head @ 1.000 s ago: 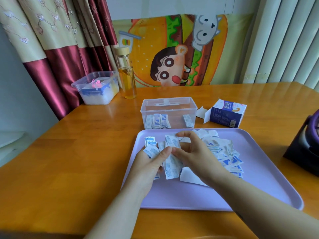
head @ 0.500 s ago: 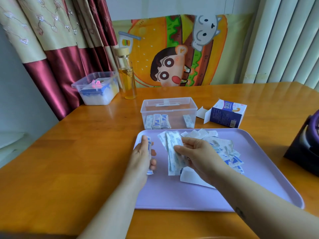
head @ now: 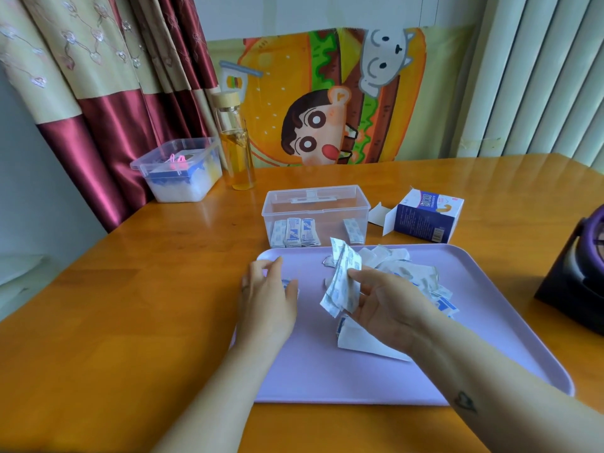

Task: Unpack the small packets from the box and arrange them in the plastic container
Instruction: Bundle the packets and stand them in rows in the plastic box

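pinching a bunch of packets (head: pixel 340 286) between thumb and fingers, our right hand (head: pixel 385 305) is holding it above the lilac tray (head: pixel 327 371); our left hand (head: pixel 266 299) is curling round another packet (head: pixel 287 284), mostly hidden. we are judging the job barely begun: only a few upright packets (head: pixel 295 232) are standing in the plastic container (head: pixel 315 204), while a crumpled white-and-blue pile (head: pixel 421 282) is waiting on the tray, near the opened box (head: pixel 425 220).

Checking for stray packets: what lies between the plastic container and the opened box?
Head view: only the white flaps of the box, over bare table.
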